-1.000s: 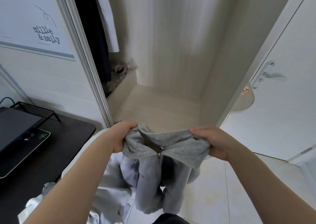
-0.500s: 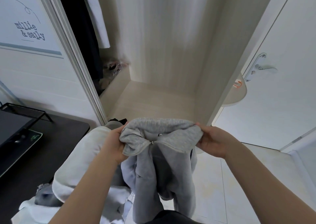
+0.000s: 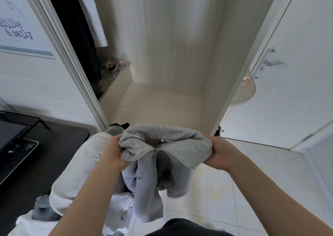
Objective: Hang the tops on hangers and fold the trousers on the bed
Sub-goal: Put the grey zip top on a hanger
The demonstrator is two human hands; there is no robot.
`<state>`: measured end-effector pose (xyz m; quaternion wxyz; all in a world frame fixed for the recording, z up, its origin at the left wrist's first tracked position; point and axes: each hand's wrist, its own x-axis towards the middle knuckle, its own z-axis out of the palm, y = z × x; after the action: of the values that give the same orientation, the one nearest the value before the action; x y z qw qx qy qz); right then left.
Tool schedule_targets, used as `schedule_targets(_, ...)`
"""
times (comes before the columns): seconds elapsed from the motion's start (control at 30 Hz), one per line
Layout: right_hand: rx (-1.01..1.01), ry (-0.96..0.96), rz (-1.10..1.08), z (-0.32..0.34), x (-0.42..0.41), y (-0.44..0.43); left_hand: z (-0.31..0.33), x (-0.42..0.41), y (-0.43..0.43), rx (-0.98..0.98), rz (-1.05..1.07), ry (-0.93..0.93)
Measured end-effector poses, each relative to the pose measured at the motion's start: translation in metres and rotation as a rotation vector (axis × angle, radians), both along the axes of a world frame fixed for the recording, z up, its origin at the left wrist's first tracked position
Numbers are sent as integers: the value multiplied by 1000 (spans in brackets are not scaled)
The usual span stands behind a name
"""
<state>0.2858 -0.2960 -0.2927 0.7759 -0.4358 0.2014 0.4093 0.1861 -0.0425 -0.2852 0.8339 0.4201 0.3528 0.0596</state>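
Both hands grip the collar of the grey zip top (image 3: pixel 167 145). Our left hand (image 3: pixel 112 151) bunches one collar end in curled fingers, and our right hand (image 3: pixel 219 153) pinches the other end between the thumb and curled fingers. The collar is stretched level between them, with the zip pull (image 3: pixel 156 149) at its middle. The body and sleeves hang crumpled below. A small dark piece (image 3: pixel 161 140) shows inside the neck; we cannot tell what it is.

We hold the top in front of the open wardrobe (image 3: pixel 162 100), just short of its floor board. Below the wardrobe's left front corner a pile of pale clothes (image 3: pixel 77 172) lies under our left forearm. Inside the wardrobe, at its left side, hang a black garment (image 3: pixel 75 28) and a white garment (image 3: pixel 91 14), with plastic-wrapped items (image 3: pixel 115 66) beneath them. Left of the wardrobe stand a dark desk (image 3: pixel 45 154) and a wall poster (image 3: pixel 18 28). Right of the wardrobe we see a small rounded shelf (image 3: pixel 246 93) and a white door (image 3: pixel 297 109) with a lever handle (image 3: pixel 273 64). Pale floor tiles (image 3: pixel 225 190) lie before the wardrobe.
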Motion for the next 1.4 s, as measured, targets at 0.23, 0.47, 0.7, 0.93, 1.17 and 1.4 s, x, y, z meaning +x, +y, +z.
schedule_targets(0.23, 45, -59, -24, 14, 8, 5, -18, 4, 14, 277, -330, 0)
schedule_targets(0.47, 71, -102, 60, 30, 5, 15, -47, 15, 9, 1276, -341, 231)
schedule_targets(0.7, -7, -202, 20, 59, 22, 2, 14, 29, -2, 1183, -53, -7)
schedule_targets(0.93, -359, -523, -27, 97, 42, 18, 117, 68, -13, 1077, -20, -315)
schedule_targets(1.17, -531, -1117, -77, 214, 65, 68, 225, 107, 9, 1118, 88, -509)
schedule_targets(1.4, -964, -1843, -234, 375, 115, 110, 338, 147, 39, 1155, 280, -645)
